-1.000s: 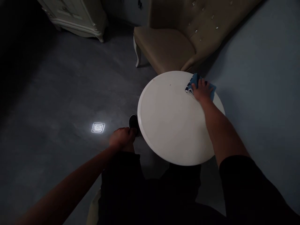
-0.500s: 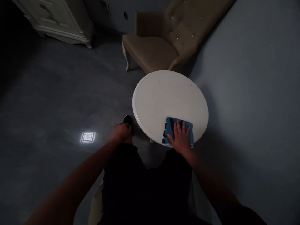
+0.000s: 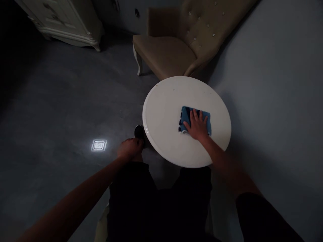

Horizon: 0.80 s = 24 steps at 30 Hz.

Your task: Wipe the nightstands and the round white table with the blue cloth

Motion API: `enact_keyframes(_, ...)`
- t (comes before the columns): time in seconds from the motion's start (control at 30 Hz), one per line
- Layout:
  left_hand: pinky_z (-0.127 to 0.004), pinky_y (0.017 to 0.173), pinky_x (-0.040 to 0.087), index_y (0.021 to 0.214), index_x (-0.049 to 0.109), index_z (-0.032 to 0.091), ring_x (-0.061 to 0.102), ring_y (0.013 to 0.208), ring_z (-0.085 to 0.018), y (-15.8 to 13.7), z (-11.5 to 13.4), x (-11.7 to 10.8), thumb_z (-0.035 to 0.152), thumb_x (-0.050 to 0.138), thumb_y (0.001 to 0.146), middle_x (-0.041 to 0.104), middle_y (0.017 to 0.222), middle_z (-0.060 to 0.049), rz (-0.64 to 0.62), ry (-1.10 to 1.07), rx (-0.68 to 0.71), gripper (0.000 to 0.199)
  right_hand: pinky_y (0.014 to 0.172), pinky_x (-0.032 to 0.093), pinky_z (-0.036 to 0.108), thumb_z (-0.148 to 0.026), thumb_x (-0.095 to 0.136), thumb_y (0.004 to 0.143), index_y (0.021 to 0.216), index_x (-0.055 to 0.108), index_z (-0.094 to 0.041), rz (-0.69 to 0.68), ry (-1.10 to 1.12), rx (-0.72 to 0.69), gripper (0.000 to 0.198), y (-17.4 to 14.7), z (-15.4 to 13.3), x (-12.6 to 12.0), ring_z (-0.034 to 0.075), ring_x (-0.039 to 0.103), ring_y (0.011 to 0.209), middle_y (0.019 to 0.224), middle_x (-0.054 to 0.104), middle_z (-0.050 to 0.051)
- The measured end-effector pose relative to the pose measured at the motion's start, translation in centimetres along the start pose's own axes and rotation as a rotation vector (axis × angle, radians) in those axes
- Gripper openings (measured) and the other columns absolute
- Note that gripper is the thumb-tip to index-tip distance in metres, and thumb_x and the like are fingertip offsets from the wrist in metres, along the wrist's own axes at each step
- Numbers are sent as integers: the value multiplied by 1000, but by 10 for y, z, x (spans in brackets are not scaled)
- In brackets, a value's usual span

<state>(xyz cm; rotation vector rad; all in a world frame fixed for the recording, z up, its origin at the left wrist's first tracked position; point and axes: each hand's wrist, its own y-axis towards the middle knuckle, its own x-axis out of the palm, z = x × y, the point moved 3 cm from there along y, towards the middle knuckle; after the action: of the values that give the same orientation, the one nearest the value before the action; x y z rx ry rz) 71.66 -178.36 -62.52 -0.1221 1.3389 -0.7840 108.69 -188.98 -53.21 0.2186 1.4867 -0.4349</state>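
My right hand [image 3: 198, 127] lies flat with fingers spread on a folded blue cloth [image 3: 186, 116] that has dark stripes. Beneath the cloth is a round white table [image 3: 161, 117], and the cloth rests right of its middle. A few small dark specks show near the table's far edge. My left hand [image 3: 130, 148] is closed and rests at my left knee, just left of the table; nothing shows in it, though its palm side is hidden.
Beyond the table stands a tan tufted armchair [image 3: 164, 55] with pale curved legs. A pale cabinet [image 3: 68, 27] is at the far left. On the grey floor [image 3: 63, 101] glows a bright square patch [image 3: 99, 145]. A grey wall [image 3: 272, 84] rises on the right.
My right hand and the cloth have slid forward from the table's near edge towards its middle. My left hand stays at the knee. The view has shifted slightly.
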Motion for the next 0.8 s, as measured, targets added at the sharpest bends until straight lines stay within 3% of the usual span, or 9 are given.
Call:
enact_keyframes(0.27, -38, 95, 62, 128, 92, 28, 85, 115, -34, 11, -2, -8, 45, 41, 116, 90, 129, -14, -34, 6, 5, 55, 133, 18, 98, -73, 23, 121, 192, 23, -12, 40, -17, 121, 94, 220, 63, -28, 60, 17, 180, 199, 16, 25)
enact_keyframes(0.43, -37, 96, 62, 129, 92, 29, 85, 117, -33, 14, -11, -13, 51, 40, 118, 90, 130, -12, -42, -25, -55, 57, 130, 29, 92, -70, 16, 125, 189, 24, -1, 41, -11, 212, 94, 297, 84, -39, 60, 22, 178, 193, 18, 38)
enact_keyframes(0.5, -37, 95, 62, 128, 92, 27, 85, 117, -33, 15, -16, -11, 52, 37, 118, 90, 130, -13, -49, -31, -78, 61, 131, 32, 86, -67, 7, 125, 186, 23, 6, 44, 9, 238, 97, 306, 85, -42, 58, 21, 178, 191, 17, 44)
enact_keyframes(0.6, -39, 94, 63, 126, 92, 23, 84, 118, -35, 17, -24, -7, 53, 35, 117, 89, 130, -17, -48, -28, -97, 65, 130, 29, 89, -65, 5, 126, 186, 22, 6, 53, 18, 242, 95, 296, 79, -43, 58, 20, 178, 191, 13, 45)
enact_keyframes(0.7, -42, 95, 64, 119, 92, 20, 84, 118, -38, 17, -27, -4, 54, 34, 116, 88, 127, -20, -35, -27, -91, 68, 131, 21, 95, -65, 11, 126, 188, 24, 1, 56, 13, 207, 91, 258, 67, -39, 59, 19, 179, 193, 13, 40)
enact_keyframes(0.8, -43, 96, 64, 119, 91, 18, 84, 118, -38, 12, -22, -4, 54, 34, 116, 88, 126, -21, -16, -31, -67, 68, 135, 16, 95, -68, 19, 125, 190, 25, -6, 66, 16, 185, 90, 199, 52, -31, 58, 18, 179, 197, 16, 31)
